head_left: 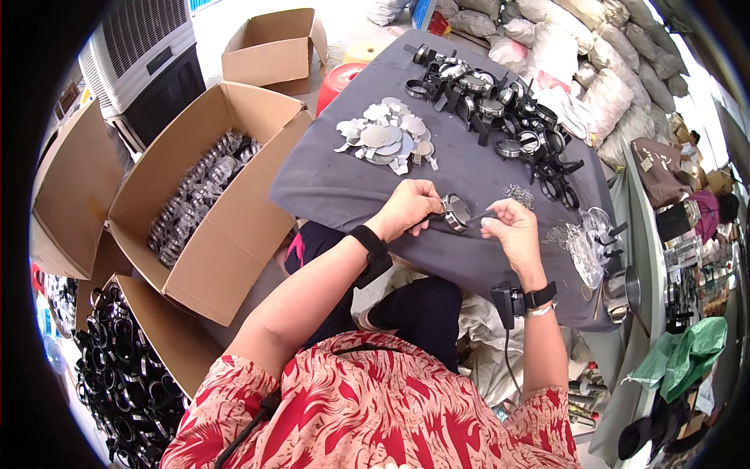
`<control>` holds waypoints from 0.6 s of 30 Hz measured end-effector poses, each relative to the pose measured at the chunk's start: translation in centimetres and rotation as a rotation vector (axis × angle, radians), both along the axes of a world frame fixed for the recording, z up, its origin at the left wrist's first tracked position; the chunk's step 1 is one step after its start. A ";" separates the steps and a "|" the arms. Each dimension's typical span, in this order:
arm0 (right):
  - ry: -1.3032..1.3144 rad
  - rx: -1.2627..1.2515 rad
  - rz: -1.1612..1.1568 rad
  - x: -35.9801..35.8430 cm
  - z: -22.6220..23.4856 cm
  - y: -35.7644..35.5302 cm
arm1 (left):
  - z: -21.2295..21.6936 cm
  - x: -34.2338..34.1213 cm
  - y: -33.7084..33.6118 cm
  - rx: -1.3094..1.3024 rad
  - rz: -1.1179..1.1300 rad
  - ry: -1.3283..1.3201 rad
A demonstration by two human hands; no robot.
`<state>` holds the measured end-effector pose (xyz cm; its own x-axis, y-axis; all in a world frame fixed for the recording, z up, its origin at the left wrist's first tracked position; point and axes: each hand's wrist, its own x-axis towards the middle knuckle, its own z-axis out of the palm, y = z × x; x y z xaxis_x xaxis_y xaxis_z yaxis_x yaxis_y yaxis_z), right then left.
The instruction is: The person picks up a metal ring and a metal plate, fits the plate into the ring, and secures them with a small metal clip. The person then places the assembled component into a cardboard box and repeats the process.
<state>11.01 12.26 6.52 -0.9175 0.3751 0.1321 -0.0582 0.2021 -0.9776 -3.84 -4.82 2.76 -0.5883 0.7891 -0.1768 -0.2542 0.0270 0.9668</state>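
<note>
My left hand [412, 209] is closed on a round, watch-like metal piece [455, 212] with a black part, held above the near edge of the cloth-covered table. Just to its right, my right hand [509, 227] has thumb and fingers pinched together. A thin, dark sliver seems to stick out from that pinch toward the round piece, too small to name. Beyond my left hand lies a pile of flat silver discs with tabs [383, 134]. Farther right spreads a heap of black and metal round pieces [492, 102]. Small thin metal bits [519, 197] lie just past my right hand.
A grey cloth [312, 176] covers the table. On its right side sits a clear plastic bag [595, 227] near fine metal bits. Left stand a cardboard box [226, 270] of wrapped pieces and another heap of black pieces [125, 375]. A red stool [337, 82] and stacked sacks [617, 94] stand beyond.
</note>
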 end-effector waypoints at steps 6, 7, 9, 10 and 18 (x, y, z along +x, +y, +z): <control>0.150 0.706 0.027 -2.4 -1.1 -2.7 | 0.2 -0.1 0.5 0.008 -0.016 0.027; 0.150 0.702 0.029 -2.6 -1.2 -2.8 | 0.1 -0.1 0.5 0.013 -0.018 0.040; 0.143 0.651 0.028 -2.8 -1.4 -2.7 | 0.0 0.0 0.6 0.018 -0.021 0.055; 0.144 0.649 0.027 -2.9 -1.4 -2.7 | -0.1 0.1 0.5 0.024 -0.013 0.122; 0.157 0.798 0.081 -3.5 -0.3 -2.5 | -1.7 1.6 -0.1 0.044 0.167 0.991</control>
<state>7.56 9.74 6.23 -0.8863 0.0470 0.4607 -0.2269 0.8231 -0.5206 -2.28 -4.97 1.01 -0.5582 0.6771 0.4795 0.6680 0.0241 0.7438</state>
